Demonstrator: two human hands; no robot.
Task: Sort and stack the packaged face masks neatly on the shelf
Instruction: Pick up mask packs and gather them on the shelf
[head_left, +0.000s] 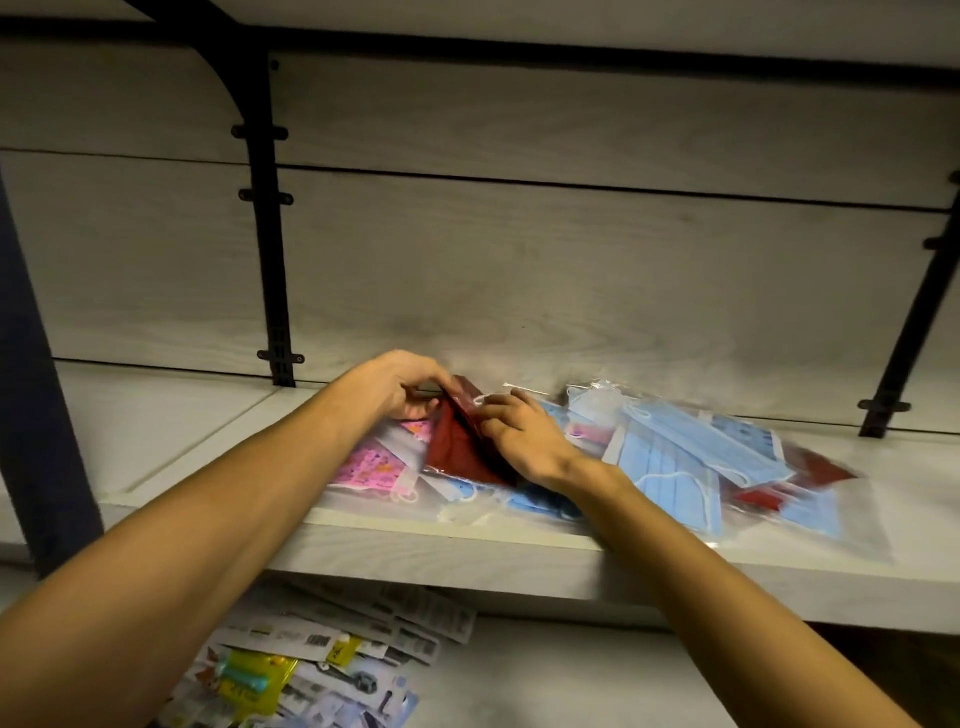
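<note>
Head view — red mask pack (460, 447) pinched between left hand (400, 387); right hand (524, 439).

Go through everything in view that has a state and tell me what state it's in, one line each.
Left hand: pinches the dark red mask pack's top edge.
Right hand: fingers curled on the same pack.
Dark red mask pack: tilted up, held by both hands.
Pink mask pack: lying flat.
Blue mask packs: loose, overlapping, unstacked.
Shelf: holds the masks.

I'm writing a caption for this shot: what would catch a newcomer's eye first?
Both hands, left hand and right hand, hold a dark red packaged mask at the middle of the shelf. Light blue packaged masks sprawl to its right, a pink patterned one to its left.
</note>
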